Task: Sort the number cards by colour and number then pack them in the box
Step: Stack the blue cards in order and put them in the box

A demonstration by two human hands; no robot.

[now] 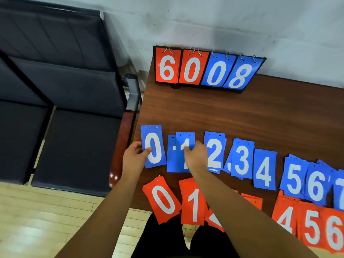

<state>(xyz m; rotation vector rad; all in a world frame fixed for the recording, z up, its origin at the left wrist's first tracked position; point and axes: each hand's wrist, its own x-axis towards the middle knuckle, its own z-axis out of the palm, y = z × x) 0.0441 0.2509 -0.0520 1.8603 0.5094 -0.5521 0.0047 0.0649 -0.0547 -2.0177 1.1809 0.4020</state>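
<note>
Well to the left of both hands stand dark padded chairs. The left hand pinches a blue plastic card with a white 0 by its left edge, thumb on the face and fingers behind it, at the left end of the brown wooden table. Just right of it, the right hand grasps the top card of the blue 1 pile, thumb across the numeral. To the right of that hand the blue row runs on through 2, 3, 4, 5 and 6. Nearer the person than the hands lie the orange-red cards: 0 and 1, then 4, 5 and 6 further right. Beyond the hands, against the wall, a ring-bound flip scoreboard reads 6 0 0 8.
</note>
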